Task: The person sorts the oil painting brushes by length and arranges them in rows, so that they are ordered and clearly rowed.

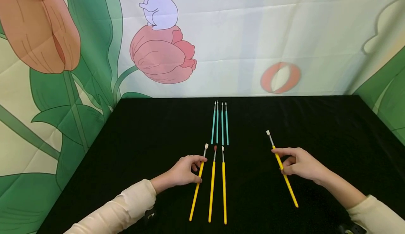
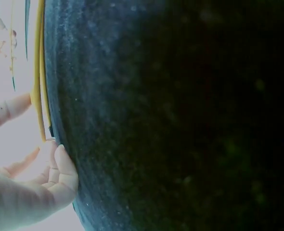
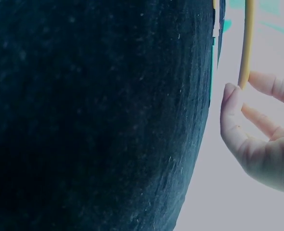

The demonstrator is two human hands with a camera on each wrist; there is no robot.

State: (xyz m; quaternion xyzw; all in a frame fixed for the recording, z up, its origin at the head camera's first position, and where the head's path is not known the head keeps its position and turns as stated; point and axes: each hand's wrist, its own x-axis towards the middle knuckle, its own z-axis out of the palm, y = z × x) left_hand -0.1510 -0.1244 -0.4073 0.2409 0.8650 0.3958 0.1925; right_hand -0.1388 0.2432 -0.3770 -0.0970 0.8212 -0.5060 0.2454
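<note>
My left hand (image 1: 185, 170) holds a yellow-handled paintbrush (image 1: 195, 200) with a pale tip, thumb and index finger at its upper handle. Over on the right, my right hand (image 1: 302, 165) grips another yellow paintbrush (image 1: 290, 189), tilted with its white bristles up and to the left. Between the hands lie two more yellow brushes, one with a reddish tip (image 1: 212, 191) and one with a pale tip (image 1: 224, 191). In the left wrist view, thumb and fingers (image 2: 60, 168) meet a yellow handle (image 2: 38, 62). The right wrist view shows fingertips pinching a yellow handle (image 3: 246, 43).
Several slim turquoise brushes (image 1: 222, 128) lie side by side beyond the yellow ones, tips pointing away. Everything rests on a black table cover (image 1: 152, 128). A printed curtain (image 1: 227, 44) with tulips and a white animal hangs behind the table's far edge.
</note>
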